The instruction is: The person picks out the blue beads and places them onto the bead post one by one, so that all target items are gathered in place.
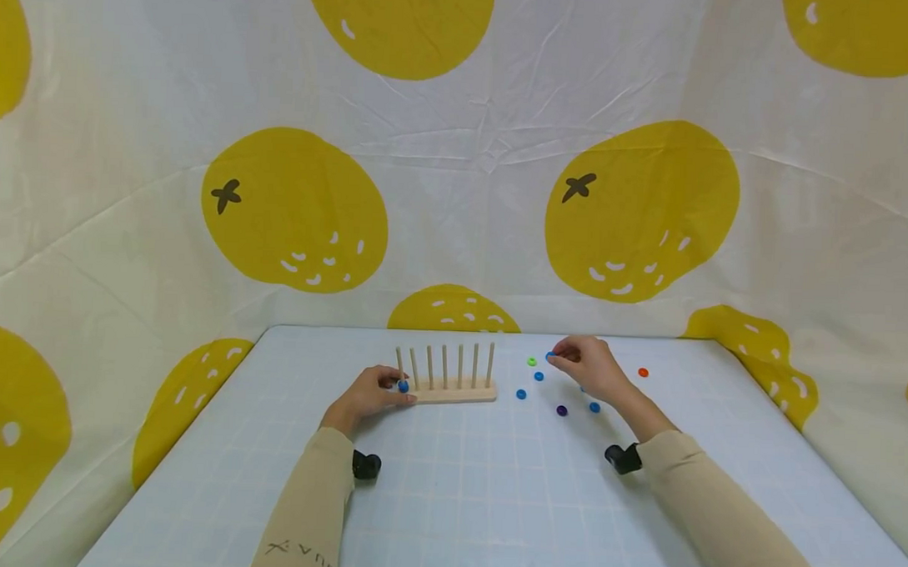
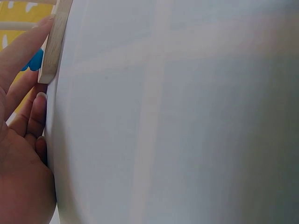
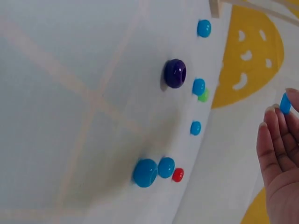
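Observation:
My left hand (image 1: 370, 392) grips the left end of a wooden peg rack (image 1: 458, 394), thumb along the front edge and fingers behind. In the left wrist view, the thumb lies against the rack's base (image 2: 55, 44). Blue beads (image 1: 403, 387) sit low on the leftmost peg; the other pegs are bare. To the right, my right hand (image 1: 590, 368) is raised above the table, pinching a blue bead (image 3: 285, 103) between thumb and fingertips. Below and around it lie loose beads: a purple bead (image 3: 175, 73), a green bead (image 1: 531, 361), a red bead (image 1: 643, 372) and several blue ones (image 1: 521, 394).
A pale checked cloth covers the table (image 1: 447, 492). Behind it and at both sides hangs a white curtain (image 1: 464, 200) printed with large yellow fruit. A black wrist camera (image 1: 367, 466) is on the left sleeve, another camera (image 1: 624, 459) on the right.

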`<state>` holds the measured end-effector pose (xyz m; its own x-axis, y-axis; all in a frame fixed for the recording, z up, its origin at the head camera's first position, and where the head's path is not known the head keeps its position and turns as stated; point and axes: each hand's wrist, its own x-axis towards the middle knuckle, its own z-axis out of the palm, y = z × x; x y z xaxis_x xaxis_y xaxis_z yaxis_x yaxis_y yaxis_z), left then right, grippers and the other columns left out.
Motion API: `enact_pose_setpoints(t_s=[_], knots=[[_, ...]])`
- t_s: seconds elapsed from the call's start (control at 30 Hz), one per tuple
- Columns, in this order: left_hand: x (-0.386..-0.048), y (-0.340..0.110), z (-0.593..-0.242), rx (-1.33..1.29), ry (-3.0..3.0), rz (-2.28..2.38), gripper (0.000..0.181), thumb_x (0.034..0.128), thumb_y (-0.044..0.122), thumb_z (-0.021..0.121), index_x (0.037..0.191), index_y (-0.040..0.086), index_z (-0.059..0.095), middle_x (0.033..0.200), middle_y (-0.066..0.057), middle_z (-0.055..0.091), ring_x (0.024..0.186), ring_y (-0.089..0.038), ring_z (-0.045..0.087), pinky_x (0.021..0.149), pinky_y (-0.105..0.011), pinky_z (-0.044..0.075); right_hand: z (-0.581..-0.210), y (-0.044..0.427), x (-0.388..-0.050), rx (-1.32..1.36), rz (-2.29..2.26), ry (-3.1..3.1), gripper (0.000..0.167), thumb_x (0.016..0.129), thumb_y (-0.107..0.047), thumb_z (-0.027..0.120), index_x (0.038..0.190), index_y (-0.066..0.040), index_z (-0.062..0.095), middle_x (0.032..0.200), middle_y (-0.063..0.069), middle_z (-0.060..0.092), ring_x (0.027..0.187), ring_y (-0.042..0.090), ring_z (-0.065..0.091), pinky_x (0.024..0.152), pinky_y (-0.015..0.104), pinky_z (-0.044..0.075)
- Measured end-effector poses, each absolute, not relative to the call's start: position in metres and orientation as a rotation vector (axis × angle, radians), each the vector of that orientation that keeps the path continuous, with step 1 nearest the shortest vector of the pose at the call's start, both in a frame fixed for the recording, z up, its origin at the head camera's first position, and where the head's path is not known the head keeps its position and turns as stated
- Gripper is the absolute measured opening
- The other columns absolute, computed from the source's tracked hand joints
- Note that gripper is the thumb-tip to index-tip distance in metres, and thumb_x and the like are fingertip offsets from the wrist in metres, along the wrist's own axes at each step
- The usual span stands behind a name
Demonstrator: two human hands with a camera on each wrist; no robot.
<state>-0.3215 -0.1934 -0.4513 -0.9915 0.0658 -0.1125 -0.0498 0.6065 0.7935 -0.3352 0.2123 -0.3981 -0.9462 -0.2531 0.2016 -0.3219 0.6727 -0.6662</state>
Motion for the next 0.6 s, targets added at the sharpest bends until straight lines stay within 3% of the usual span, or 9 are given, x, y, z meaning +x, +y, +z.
enact_pose_setpoints(t_s=[0.3,0.6], knots=[[-0.321,-0.192,-0.450,-0.003,2.692,1.340,0.049,0.0819,0.030,0.088,0.122,0.010,0.070,0.114,-0.010,0.059,0.106,-0.028,0.050,0.096,-0.045,0.042,-0.391,0.189,-0.328,0.569,1.172,-2.767,0.018,0.098,-0.014,0.071,0.109,0.000,0.071,0.100,0.008,0.072,0.089,0.022,0.065,0.085,0.039,0.057],[-0.322,-0.193,-0.452,-0.006,2.688,1.351,0.048,0.0817,0.030,0.088,0.122,0.010,0.070,0.113,-0.010,0.058,0.105,-0.028,0.049,0.095,-0.045,0.042,-0.388,0.163,-0.323,0.674,1.228,-2.711,0.015,0.096,-0.013,0.072,0.106,-0.002,0.071,0.096,0.005,0.072,0.085,0.019,0.065,0.077,0.031,0.057]])
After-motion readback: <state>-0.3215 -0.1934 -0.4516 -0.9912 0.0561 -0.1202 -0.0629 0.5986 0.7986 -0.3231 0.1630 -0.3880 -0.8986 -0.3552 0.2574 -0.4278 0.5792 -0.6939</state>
